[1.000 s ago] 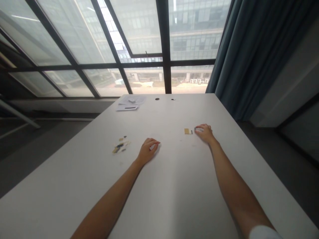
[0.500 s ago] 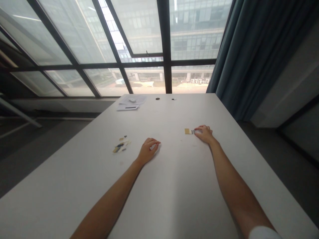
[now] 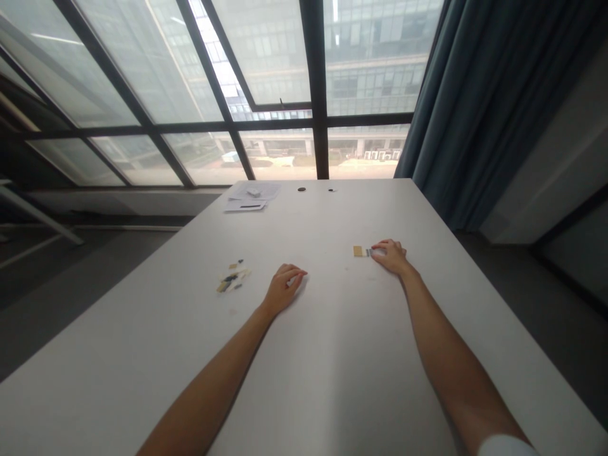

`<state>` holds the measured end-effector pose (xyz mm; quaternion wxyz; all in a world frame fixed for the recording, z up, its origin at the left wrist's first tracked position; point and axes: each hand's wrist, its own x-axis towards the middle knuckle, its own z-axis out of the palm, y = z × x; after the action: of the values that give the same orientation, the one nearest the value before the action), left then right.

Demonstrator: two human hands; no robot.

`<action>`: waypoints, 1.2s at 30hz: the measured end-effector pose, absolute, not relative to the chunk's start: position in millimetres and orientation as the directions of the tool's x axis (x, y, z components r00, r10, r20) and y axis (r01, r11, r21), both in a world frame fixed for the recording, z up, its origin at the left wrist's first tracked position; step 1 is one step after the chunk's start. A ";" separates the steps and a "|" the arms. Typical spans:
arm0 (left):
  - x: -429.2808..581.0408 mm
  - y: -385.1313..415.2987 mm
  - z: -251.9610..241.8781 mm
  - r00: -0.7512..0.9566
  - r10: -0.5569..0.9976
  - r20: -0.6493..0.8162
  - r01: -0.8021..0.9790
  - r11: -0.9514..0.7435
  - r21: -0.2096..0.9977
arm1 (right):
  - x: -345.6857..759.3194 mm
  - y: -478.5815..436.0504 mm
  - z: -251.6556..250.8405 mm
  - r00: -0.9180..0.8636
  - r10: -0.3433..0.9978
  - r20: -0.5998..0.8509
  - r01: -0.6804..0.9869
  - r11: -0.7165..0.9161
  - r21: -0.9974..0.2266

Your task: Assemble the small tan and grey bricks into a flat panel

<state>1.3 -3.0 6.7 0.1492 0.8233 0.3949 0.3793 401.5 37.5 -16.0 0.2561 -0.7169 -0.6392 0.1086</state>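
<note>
My right hand rests over the table with its fingers curled down at the right end of a short row of small flat pieces. At the row's left end is a yellow-tan square piece; narrow pale and grey pieces lie between it and my fingertips. The fingertips hide whatever is under them. My left hand is on the table to the left, thumb and fingertips drawn together in a pinch. Anything between them is too small to make out. Farther left lies a loose pile of small tan, dark and pale pieces.
The white table reaches toward a large window. Papers with a small pale item on top lie at its far left. A dark round disc and a small dark item are near the far edge. A blue curtain hangs at right.
</note>
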 end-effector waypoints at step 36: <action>2.7 -2.8 8.3 0.399 0.771 0.496 0.543 -0.635 0.550 | 397.4 34.7 -11.6 0.157 0.970 0.188 0.854 -0.038 -0.518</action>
<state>2.7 -2.8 8.3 0.1519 0.8225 0.3996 0.3752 397.4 34.7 -11.6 0.2669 -0.7121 -0.6403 0.1080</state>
